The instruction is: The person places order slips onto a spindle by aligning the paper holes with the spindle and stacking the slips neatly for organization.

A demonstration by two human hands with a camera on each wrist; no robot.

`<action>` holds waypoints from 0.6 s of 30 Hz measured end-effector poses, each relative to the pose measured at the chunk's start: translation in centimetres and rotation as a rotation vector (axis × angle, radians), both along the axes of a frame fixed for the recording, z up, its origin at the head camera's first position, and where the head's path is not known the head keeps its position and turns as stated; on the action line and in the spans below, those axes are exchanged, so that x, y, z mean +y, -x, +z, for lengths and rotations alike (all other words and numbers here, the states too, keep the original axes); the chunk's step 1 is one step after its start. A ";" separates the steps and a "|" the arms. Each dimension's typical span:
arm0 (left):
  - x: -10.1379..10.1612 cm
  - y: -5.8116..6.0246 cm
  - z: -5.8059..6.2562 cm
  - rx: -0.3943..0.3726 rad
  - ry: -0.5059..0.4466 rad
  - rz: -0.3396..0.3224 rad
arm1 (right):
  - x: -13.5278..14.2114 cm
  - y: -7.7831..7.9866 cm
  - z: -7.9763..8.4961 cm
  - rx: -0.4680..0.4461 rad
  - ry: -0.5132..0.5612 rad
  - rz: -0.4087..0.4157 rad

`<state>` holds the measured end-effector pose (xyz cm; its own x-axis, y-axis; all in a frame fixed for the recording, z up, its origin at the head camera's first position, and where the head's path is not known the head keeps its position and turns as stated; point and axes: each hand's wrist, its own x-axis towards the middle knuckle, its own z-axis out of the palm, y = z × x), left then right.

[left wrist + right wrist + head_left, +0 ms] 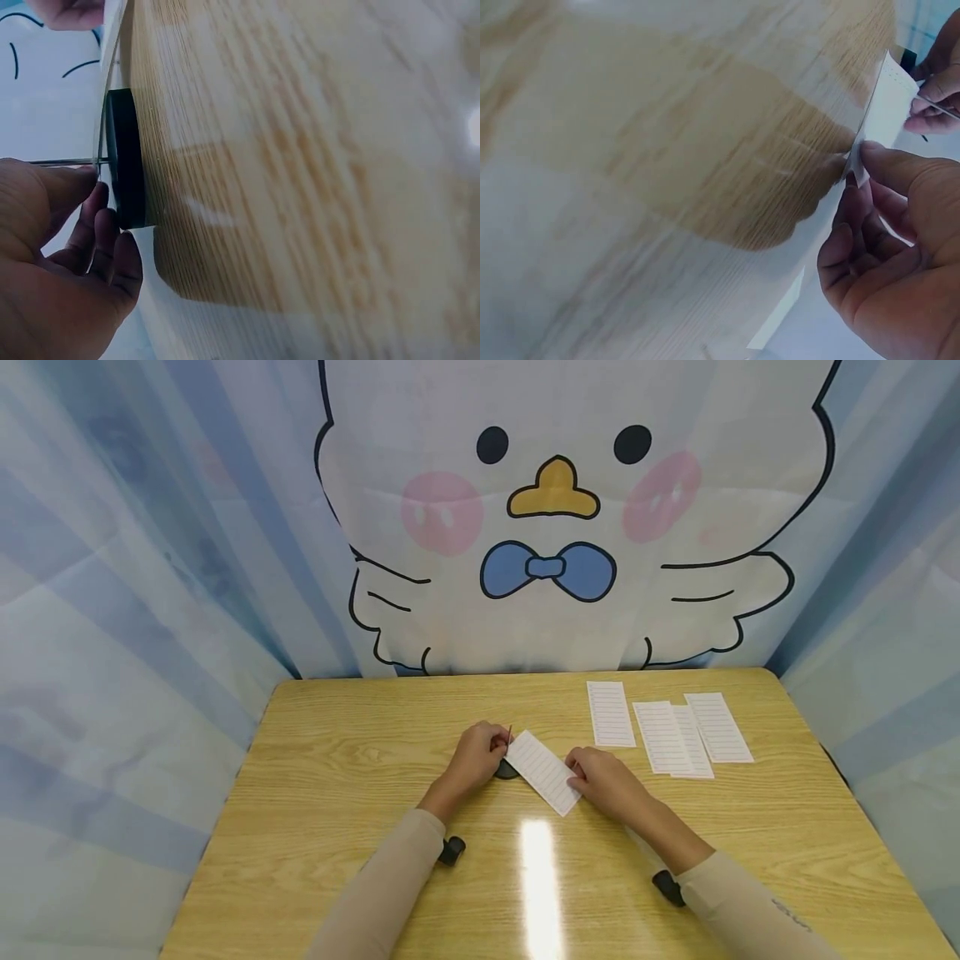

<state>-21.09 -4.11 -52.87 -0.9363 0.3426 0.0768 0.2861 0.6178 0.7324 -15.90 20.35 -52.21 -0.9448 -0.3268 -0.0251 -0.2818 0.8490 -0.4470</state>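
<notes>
A lined white paper slip (543,772) slants between the two hands, just above the tabletop. My left hand (477,752) pinches its upper left corner between thumb and fingers. At the opposite end my right hand (606,783) grips the slip's lower right edge, thumb on top. Under the left corner stands a bill spike with a round black base (126,159) and a thin upright metal pin (64,162). In the left wrist view the pin crosses the slip right at the left thumb, with the slip close over the base.
Several similar lined slips lie at the back right of the wooden table (337,793): one slip (611,714) apart, the others side by side, with a front slip (660,737) overlapping its neighbour. A printed curtain (555,635) hangs behind the back edge.
</notes>
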 end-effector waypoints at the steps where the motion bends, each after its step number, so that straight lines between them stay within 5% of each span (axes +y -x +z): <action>1: 0.0 0.0 0.0 -0.002 0.003 0.002 | 0.0 -0.1 0.0 0.002 -0.004 -0.003; 9: -0.6 -0.1 0.2 -0.002 -0.006 0.005 | 1.1 -0.5 0.4 0.047 0.037 -0.013; 18: -2.0 -0.3 0.7 -0.084 0.034 -0.038 | 4.4 -0.4 0.5 0.049 0.124 -0.051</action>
